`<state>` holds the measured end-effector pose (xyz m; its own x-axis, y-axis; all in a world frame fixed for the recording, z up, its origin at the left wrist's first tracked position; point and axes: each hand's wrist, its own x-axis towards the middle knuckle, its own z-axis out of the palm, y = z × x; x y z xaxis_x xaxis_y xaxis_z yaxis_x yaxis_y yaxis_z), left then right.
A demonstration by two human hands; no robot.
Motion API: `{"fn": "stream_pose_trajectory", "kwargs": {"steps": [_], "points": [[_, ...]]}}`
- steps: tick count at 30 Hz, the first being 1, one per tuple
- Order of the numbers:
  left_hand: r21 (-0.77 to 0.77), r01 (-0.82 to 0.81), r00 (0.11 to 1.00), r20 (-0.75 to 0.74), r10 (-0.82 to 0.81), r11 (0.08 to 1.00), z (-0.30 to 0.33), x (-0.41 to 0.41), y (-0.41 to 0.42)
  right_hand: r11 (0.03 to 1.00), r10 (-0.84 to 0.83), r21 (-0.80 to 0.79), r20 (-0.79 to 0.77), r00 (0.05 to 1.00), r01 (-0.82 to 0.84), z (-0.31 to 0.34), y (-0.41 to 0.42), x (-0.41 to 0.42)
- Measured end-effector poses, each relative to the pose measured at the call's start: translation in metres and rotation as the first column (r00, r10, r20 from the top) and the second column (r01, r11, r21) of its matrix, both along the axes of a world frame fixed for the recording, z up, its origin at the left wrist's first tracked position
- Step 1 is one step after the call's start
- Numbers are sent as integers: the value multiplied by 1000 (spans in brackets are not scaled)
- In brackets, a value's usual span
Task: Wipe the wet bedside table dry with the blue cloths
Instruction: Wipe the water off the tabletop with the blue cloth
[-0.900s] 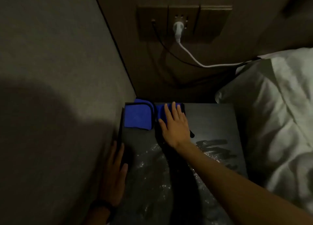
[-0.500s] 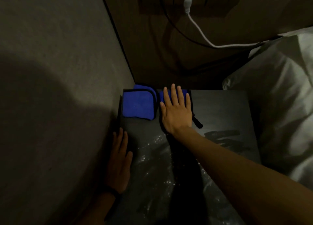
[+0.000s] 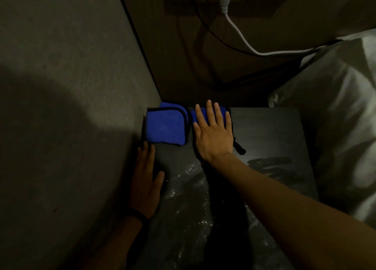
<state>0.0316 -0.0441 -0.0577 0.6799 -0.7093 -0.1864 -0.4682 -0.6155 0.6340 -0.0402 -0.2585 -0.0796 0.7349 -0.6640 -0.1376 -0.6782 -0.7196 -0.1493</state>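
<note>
Both forearms bare, unsleeved; what looks like a dark band (image 3: 136,217) circles the left wrist

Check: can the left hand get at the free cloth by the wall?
Probably yes. The left hand lies flat on the table, fingertips just short of that cloth, nothing between them.
</note>
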Motion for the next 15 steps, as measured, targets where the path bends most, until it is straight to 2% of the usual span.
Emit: {"fn": "stream_pose_trajectory", "kwargs": {"steps": [2,6,15], "points": [[-60,-76,991,-111,69,995,0,-5,7,1000,-13,3,-5,1000,13,1,-2,-2],[-63,-156,973,-183,143,986,-4,-19,28,999,-41,19,-19,999,42,6,-20,-19],[-61,-190,980,-68,186,980,-8,-26,37,992,-120,25,-40,992,121,11,-59,-70]]}}
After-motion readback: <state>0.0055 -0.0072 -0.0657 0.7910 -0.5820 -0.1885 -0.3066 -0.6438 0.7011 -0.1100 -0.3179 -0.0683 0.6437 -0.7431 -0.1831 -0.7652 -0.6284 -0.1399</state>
